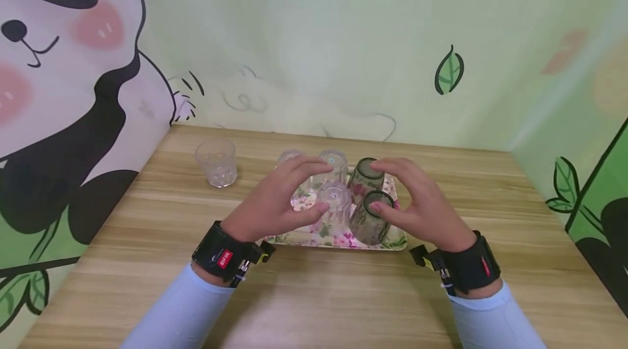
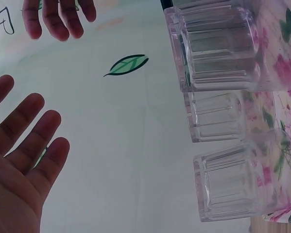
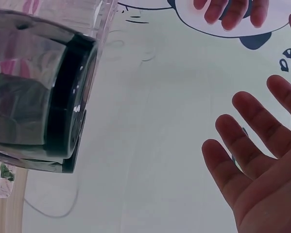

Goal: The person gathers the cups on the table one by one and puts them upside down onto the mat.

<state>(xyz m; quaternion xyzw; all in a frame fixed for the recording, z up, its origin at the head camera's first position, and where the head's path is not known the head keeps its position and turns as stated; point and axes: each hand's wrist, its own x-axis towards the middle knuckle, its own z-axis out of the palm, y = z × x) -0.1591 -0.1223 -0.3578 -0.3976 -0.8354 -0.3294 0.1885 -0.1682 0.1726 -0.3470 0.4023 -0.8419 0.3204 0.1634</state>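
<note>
Both hands hover over a floral tray [image 1: 314, 240] of upturned glasses, fingers spread and curved, nothing held. My left hand [image 1: 282, 196] is above the clear glasses; its thumb and fingers overlap the front clear glass [image 1: 336, 212] and the back clear glass [image 1: 333, 161] in the head view. A third clear glass [image 2: 228, 187] is partly hidden behind that hand from the head. Over the two dark green-grey glasses is my right hand [image 1: 417, 207], fingertips by the rear dark glass [image 1: 364, 182], thumb overlapping the front one [image 1: 368, 223]. Both wrist views show air between fingers and glasses.
A clear glass [image 1: 218, 163] stands upright on the wooden table [image 1: 333, 294], left of the tray. Behind the table rises a pale green wall cloth [image 1: 294, 65] with a printed panda and leaves. Each wrist wears a black strap [image 1: 223, 253] with a small camera.
</note>
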